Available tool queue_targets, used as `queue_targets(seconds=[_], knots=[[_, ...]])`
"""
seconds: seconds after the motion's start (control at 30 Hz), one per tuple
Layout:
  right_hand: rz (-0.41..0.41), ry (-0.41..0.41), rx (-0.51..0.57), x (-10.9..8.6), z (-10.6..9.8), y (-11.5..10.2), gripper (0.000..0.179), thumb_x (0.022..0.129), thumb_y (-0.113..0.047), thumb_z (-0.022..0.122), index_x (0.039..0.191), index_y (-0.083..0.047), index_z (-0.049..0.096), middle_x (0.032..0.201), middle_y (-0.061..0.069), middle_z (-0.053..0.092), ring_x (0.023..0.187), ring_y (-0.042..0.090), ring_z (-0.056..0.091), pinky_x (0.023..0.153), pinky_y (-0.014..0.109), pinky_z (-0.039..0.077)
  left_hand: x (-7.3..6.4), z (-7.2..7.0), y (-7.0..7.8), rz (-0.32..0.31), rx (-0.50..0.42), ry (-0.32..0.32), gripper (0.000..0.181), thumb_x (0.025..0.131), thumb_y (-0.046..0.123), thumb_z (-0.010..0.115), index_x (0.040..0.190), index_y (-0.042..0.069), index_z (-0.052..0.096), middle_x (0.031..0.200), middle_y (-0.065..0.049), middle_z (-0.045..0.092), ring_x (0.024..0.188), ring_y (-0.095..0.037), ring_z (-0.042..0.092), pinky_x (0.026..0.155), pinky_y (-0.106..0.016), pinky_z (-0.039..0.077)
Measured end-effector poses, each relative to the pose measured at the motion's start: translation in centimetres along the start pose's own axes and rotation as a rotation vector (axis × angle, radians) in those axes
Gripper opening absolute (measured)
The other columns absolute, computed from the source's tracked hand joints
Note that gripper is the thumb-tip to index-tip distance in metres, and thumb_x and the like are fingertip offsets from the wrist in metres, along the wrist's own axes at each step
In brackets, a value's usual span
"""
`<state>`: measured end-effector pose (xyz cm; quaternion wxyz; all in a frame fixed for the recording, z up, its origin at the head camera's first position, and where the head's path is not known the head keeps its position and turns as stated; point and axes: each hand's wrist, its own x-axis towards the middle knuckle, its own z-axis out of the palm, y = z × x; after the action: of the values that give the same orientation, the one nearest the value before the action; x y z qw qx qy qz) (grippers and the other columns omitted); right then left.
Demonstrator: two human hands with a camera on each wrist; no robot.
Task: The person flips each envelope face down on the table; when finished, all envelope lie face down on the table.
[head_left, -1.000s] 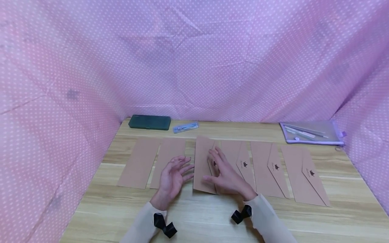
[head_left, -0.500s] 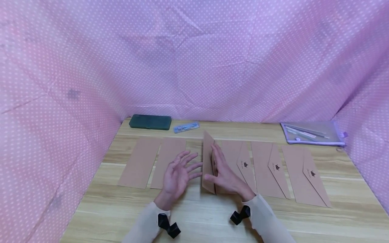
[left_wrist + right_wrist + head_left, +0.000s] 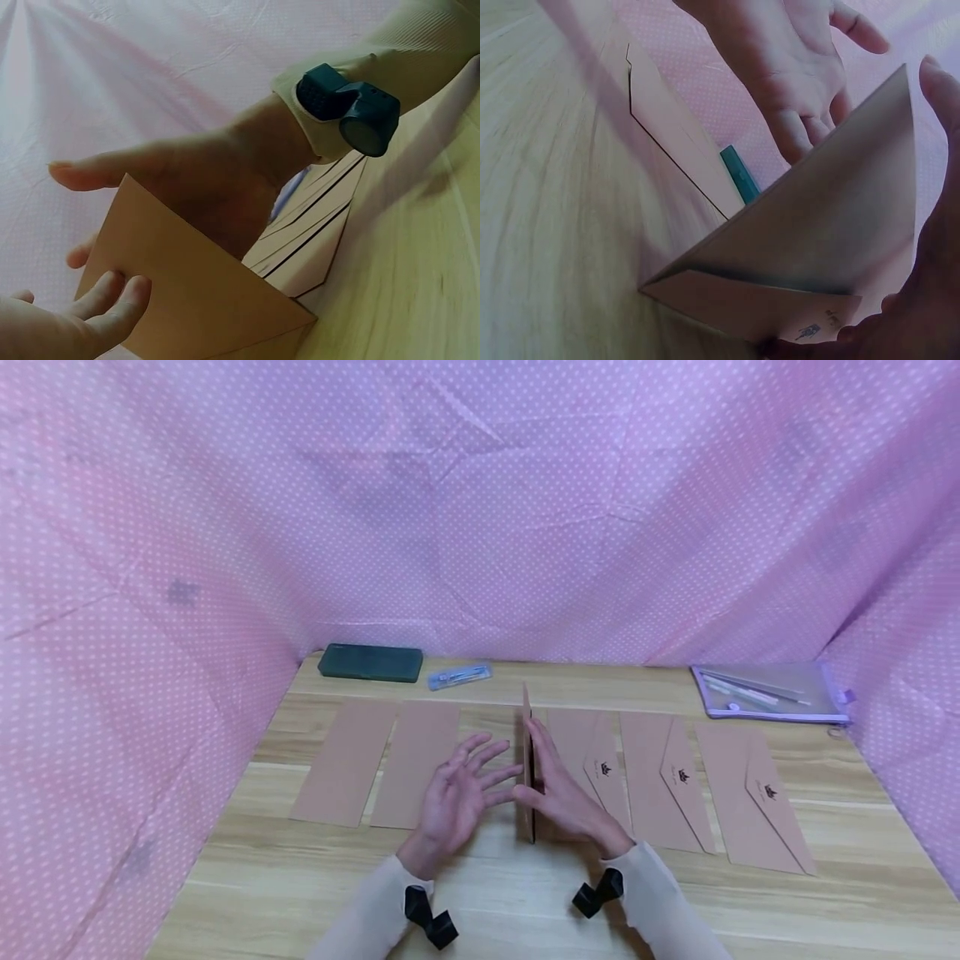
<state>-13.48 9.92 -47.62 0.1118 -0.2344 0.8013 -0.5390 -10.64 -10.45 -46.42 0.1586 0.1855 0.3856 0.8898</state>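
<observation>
A brown paper envelope stands on its long edge on the table, seen nearly edge-on in the head view. My left hand is on its left side, fingers extended, with fingertips at the plain face. On the other side, my right hand has its straight fingers along the flap face. Its thumb reaches over the envelope's top edge. The right wrist view shows the pointed flap, with a small dark print, standing slightly off the body.
Two plain envelopes lie to the left, and three with crown-printed flaps to the right. Along the back are a dark green case, a small blue packet and a purple-edged zip pouch with pens. Pink dotted cloth hangs behind.
The envelope, earlier leaning with its plain side partly up, has swung upright to the right. My left hand has moved right to meet it; my right hand has stayed nearly in place.
</observation>
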Motion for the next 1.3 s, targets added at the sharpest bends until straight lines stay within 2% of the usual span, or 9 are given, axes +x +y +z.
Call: queue_targets(seconds=[0.23, 0.43, 0.67, 0.77, 0.93, 1.03, 1.13, 1.2, 1.3], knots=[[-0.051, 0.028, 0.011, -0.3, -0.4, 0.3, 0.087, 0.097, -0.057, 0.052, 0.162, -0.03, 0.001, 0.17, 0.015, -0.007, 0.153, 0.051, 0.002, 0.108, 0.083, 0.013, 0.2, 0.4, -0.6, -0.047, 0.014, 0.019, 0.048, 0.103, 0.021, 0.009, 0.145, 0.015, 0.032, 0.143, 0.0, 0.051, 0.124, -0.022, 0.061, 0.099, -0.043, 0.054], [-0.051, 0.049, 0.015, -0.4, -0.7, 0.3, 0.084, 0.097, -0.05, 0.054, 0.162, -0.029, 0.004, 0.17, 0.018, -0.003, 0.151, 0.054, 0.01, 0.108, 0.083, 0.016, 0.3, 0.5, -1.0, -0.094, 0.042, 0.044, 0.047, 0.104, 0.023, 0.009, 0.146, 0.013, 0.028, 0.144, 0.0, 0.047, 0.122, -0.018, 0.061, 0.101, -0.044, 0.052], [-0.049, 0.056, 0.039, -0.6, -0.9, 0.5, 0.083, 0.099, -0.036, 0.055, 0.162, -0.015, 0.004, 0.17, 0.016, -0.001, 0.153, 0.05, 0.005, 0.112, 0.08, 0.012, 0.2, 0.5, -1.4, -0.108, 0.055, 0.017, 0.048, 0.105, 0.023, 0.008, 0.146, 0.014, 0.031, 0.146, 0.0, 0.046, 0.121, -0.015, 0.061, 0.102, -0.044, 0.051], [-0.037, 0.057, 0.05, -0.6, -0.8, 0.6, 0.083, 0.099, -0.028, 0.056, 0.162, -0.015, 0.003, 0.17, 0.015, -0.002, 0.154, 0.048, 0.004, 0.115, 0.077, 0.011, 0.0, 0.2, -1.5, -0.136, 0.096, 0.051, 0.047, 0.105, 0.024, 0.01, 0.146, 0.015, 0.031, 0.149, -0.005, 0.043, 0.122, -0.015, 0.06, 0.103, -0.047, 0.05], [-0.005, 0.045, 0.061, -0.9, -0.9, 0.6, 0.087, 0.099, -0.024, 0.058, 0.162, -0.017, -0.001, 0.17, 0.015, -0.007, 0.152, 0.052, 0.005, 0.112, 0.078, 0.019, -0.6, -0.7, -1.9, -0.271, 0.157, 0.135, 0.051, 0.104, 0.028, 0.017, 0.15, 0.007, 0.024, 0.159, -0.026, 0.024, 0.131, -0.028, 0.052, 0.106, -0.051, 0.047], [0.023, 0.041, 0.061, -1.2, -1.1, 0.5, 0.089, 0.098, -0.027, 0.059, 0.162, -0.022, -0.003, 0.17, 0.014, -0.006, 0.151, 0.055, 0.01, 0.112, 0.076, 0.025, -0.9, -1.1, -2.2, -0.339, 0.162, 0.145, 0.055, 0.104, 0.029, 0.019, 0.152, 0.003, 0.02, 0.16, -0.03, 0.016, 0.138, -0.038, 0.043, 0.105, -0.048, 0.048], [0.03, 0.042, 0.054, -1.5, -1.6, 0.2, 0.089, 0.098, -0.024, 0.06, 0.162, -0.022, -0.002, 0.169, 0.019, 0.0, 0.146, 0.058, 0.023, 0.109, 0.071, 0.036, -1.1, -1.3, -2.4, -0.357, 0.149, 0.145, 0.055, 0.104, 0.029, 0.021, 0.153, 0.003, 0.019, 0.16, -0.029, 0.016, 0.139, -0.04, 0.041, 0.102, -0.045, 0.05], [0.058, 0.045, 0.056, -1.6, -1.9, -0.2, 0.089, 0.097, -0.015, 0.06, 0.162, -0.022, 0.0, 0.169, 0.02, 0.004, 0.143, 0.057, 0.032, 0.105, 0.066, 0.045, -1.2, -1.4, -2.5, -0.357, 0.141, 0.144, 0.055, 0.104, 0.029, 0.022, 0.153, 0.003, 0.019, 0.159, -0.026, 0.018, 0.139, -0.038, 0.042, 0.101, -0.044, 0.051], [0.103, 0.06, 0.031, -1.8, -2.3, -0.6, 0.086, 0.092, -0.001, 0.057, 0.161, -0.016, 0.007, 0.166, 0.025, 0.013, 0.134, 0.053, 0.046, 0.096, 0.056, 0.055, -1.1, -1.6, -2.5, -0.362, 0.135, 0.144, 0.055, 0.104, 0.029, 0.024, 0.153, 0.003, 0.018, 0.158, -0.025, 0.02, 0.141, -0.041, 0.041, 0.102, -0.045, 0.051]])
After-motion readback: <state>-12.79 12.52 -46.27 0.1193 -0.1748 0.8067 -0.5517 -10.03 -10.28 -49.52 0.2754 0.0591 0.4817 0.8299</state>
